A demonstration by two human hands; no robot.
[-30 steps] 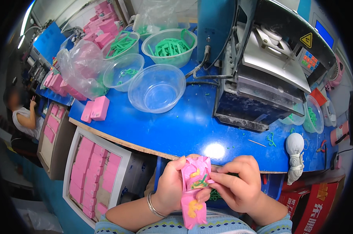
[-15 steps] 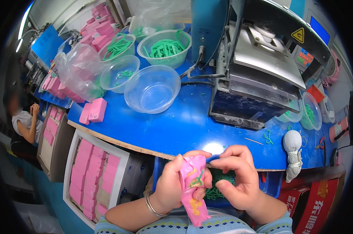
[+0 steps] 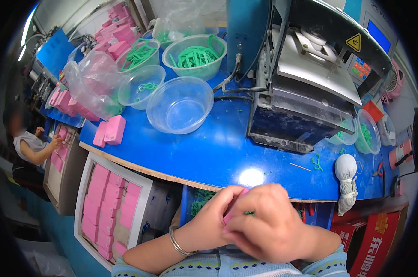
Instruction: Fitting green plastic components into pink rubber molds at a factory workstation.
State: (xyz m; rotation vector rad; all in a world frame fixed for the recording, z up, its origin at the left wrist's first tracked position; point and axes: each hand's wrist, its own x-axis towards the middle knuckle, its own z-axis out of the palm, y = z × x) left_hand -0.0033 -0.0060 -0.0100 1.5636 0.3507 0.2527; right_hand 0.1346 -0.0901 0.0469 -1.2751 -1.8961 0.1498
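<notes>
At lower centre of the frame I see my left hand (image 3: 209, 224) pinching a small pink packet (image 3: 231, 216), mostly hidden. Just right, my right hand (image 3: 269, 228) curls over it, fingers clenched around the same packet, below the blue table (image 3: 218, 152).

A blue tabletop (image 3: 218, 147) carries an empty clear bowl (image 3: 180, 105), bowls of green clips (image 3: 195, 56), pink blocks (image 3: 110, 131), a crumpled plastic bag (image 3: 91, 83), a grey machine (image 3: 306, 92) and a white cloth bundle (image 3: 346, 181) at its right edge.
</notes>
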